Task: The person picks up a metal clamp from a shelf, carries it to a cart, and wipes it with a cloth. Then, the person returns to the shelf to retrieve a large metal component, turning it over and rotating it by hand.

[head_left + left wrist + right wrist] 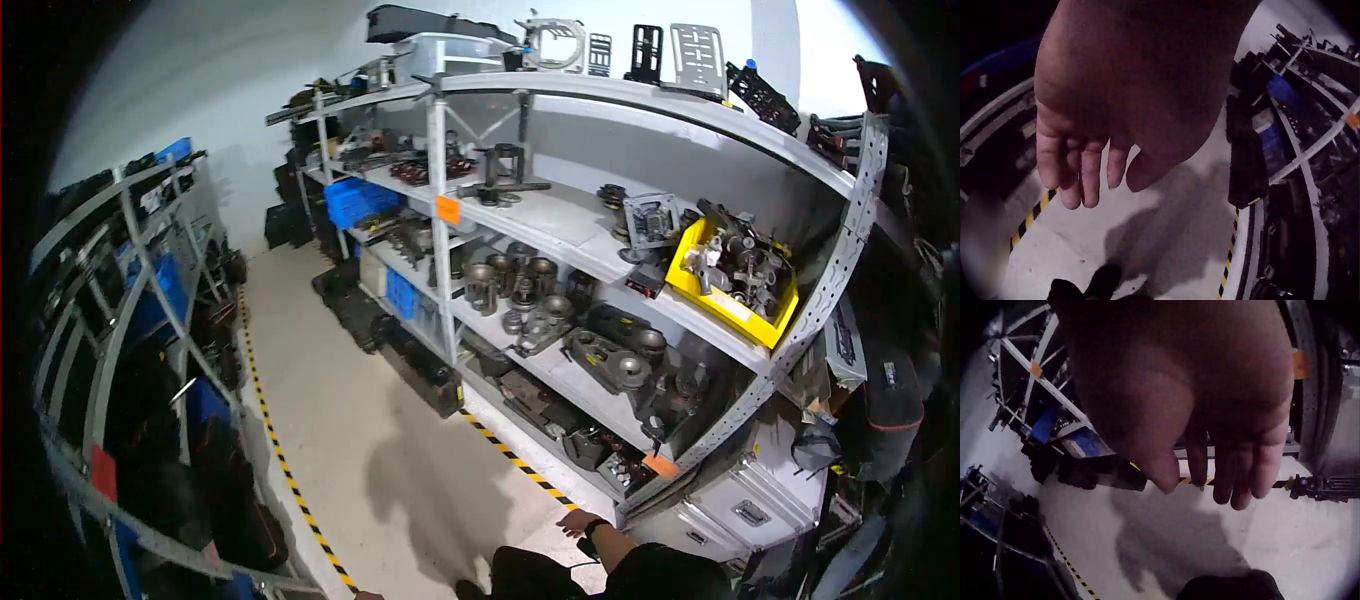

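My right hand (pixel 577 522) hangs low at the bottom of the head view, beside the foot of the metal shelving (pixel 440 250), with a dark band (pixel 596 525) at the wrist. In the right wrist view its fingers (pixel 1242 481) droop loosely and hold nothing. Only a sliver of my left hand (pixel 368 596) shows at the lower edge of the head view. Seen from its own wrist, the left fingers (pixel 1090 172) dangle relaxed above the pale floor (pixel 1060 250), with nothing in them.
Shelves on the right carry grey metal parts (pixel 525 285) and a yellow bin (pixel 735 325) of fittings. Silver cases (pixel 750 510) stand at lower right. Black cases (pixel 415 365) lie along the aisle, edged by striped tape (pixel 275 430). Another rack (pixel 150 260) lines the left.
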Demonstrator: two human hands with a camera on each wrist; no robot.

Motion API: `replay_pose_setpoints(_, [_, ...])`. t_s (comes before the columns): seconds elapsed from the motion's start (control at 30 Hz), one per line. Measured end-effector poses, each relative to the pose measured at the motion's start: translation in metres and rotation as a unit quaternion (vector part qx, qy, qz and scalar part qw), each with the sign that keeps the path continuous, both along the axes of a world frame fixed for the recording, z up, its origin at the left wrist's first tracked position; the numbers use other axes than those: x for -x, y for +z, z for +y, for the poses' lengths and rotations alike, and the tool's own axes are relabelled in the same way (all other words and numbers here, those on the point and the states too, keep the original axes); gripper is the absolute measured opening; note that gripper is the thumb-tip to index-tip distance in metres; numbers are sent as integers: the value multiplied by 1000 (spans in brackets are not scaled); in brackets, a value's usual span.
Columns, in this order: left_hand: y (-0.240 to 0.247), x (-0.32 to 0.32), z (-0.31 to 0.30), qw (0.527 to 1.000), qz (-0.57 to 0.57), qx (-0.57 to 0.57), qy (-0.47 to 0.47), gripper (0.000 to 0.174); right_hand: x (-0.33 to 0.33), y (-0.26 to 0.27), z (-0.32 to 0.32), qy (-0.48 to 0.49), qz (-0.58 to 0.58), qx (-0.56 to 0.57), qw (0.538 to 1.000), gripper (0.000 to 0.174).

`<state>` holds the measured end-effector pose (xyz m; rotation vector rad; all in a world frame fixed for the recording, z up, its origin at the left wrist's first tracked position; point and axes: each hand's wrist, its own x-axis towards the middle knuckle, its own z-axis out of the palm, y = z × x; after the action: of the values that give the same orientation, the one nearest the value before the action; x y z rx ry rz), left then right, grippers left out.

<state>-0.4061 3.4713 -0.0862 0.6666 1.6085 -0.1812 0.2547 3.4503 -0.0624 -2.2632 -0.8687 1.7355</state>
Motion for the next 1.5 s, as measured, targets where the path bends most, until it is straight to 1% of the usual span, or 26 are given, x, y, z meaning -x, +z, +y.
replay_pose_setpoints(0.17, [-61, -45, 122, 999, -22, 10, -41, 28, -13, 13, 33, -42, 43, 3, 998, 43])
replay_pose_setpoints(0.27, [-66, -92, 185, 994, -37, 37, -93, 32, -39, 2, 58, -114, 58, 40, 991, 42])
replay_pose_setpoints(0.4, [-43, -144, 262, 984, -64, -22, -165, 37, -75, 3, 93, -252, 202, -110, 940, 21])
replay_pose_setpoints(0.47, [-34, -148, 313, 974, -130, -47, -179, 41, -92, 16, 137, -64, -65, -50, 995, 21])
replay_pose_setpoints(0.5, [-19, -167, 335, 970, -50, -6, -238, 39, -93, 14, 150, -203, -10, -50, 978, 25])
replay_pose_setpoints(0.53, [-5, -184, 354, 954, 32, 41, -296, 38, -106, 12, 170, -85, -77, -58, 992, 25])
replay_pose_setpoints(0.57, [-10, -179, 375, 964, -18, 41, -262, 36, -133, -37, 193, 126, -126, -175, 968, 28])
replay_pose_setpoints(0.6, [-24, -190, 414, 942, 50, 139, -300, 33, -140, -39, 205, 327, -166, -276, 888, 32])
replay_pose_setpoints(0.63, [-38, -194, 441, 940, 62, 98, -321, 30, -145, -44, 216, 313, -161, -268, 897, 32])
replay_pose_setpoints(0.67, [-37, -203, 460, 935, 74, 58, -343, 29, -137, -1, 241, 198, -126, -221, 946, 46])
replay_pose_setpoints(0.7, [-22, -216, 470, 949, 76, 6, -307, 30, -146, -9, 258, 147, -60, -267, 951, 47])
replay_pose_setpoints(0.73, [-7, -232, 479, 959, 77, -47, -270, 32, -147, 0, 272, 221, -158, -315, 909, 43])
replay_pose_setpoints(0.77, [22, -260, 487, 953, 80, -46, -289, 32, -141, 24, 288, 30, -137, -164, 976, 45])
replay_pose_setpoints(0.8, [41, -285, 496, 947, 80, -48, -307, 33, -133, 85, 291, -17, -102, -188, 977, 61])
replay_pose_setpoints(0.83, [35, -306, 512, 943, 65, -17, -327, 33, -141, 56, 302, -32, -122, -219, 968, 57])
replay_pose_setpoints(0.87, [35, -329, 524, 939, 62, -18, -339, 33, -140, 72, 308, -87, -72, -214, 970, 52])
replay_pose_setpoints(0.93, [31, -369, 547, 932, -73, -36, -352, 33, -135, 128, 311, -120, -24, -233, 965, 48])
replay_pose_setpoints(1.0, [18, -416, 566, 897, -105, -57, -426, 34, -138, 135, 309, -142, -31, -257, 955, 46])
replay_pose_setpoints(1.07, [64, -468, 563, 871, -154, -112, -453, 33, -140, 131, 302, -163, -43, -277, 946, 45])
replay_pose_setpoints(1.13, [111, -529, 565, 815, -192, -113, -535, 33, -146, 121, 297, -222, 17, -402, 888, 42])
replay_pose_setpoints(1.2, [95, -582, 581, 724, -211, -125, -645, 31, -151, 147, 294, -213, -30, -411, 886, 41])
replay_pose_setpoints(1.23, [104, -601, 582, 719, -216, -118, -650, 31, -150, 179, 295, -196, -44, -405, 892, 42])
replay_pose_setpoints(1.3, [143, -637, 581, 795, -317, -61, -514, 28, -147, 231, 299, -182, -43, -352, 917, 47])
replay_pose_setpoints(1.33, [165, -654, 581, 791, -321, -59, -518, 28, -143, 246, 304, -187, -48, -351, 916, 47])
replay_pose_setpoints(1.43, [223, -694, 589, 739, -316, -100, -587, 33, -142, 278, 325, -169, -36, -414, 894, 51])
replay_pose_setpoints(1.5, [250, -709, 602, 678, -393, -84, -616, 43, -135, 321, 346, -165, -14, -435, 885, 51])
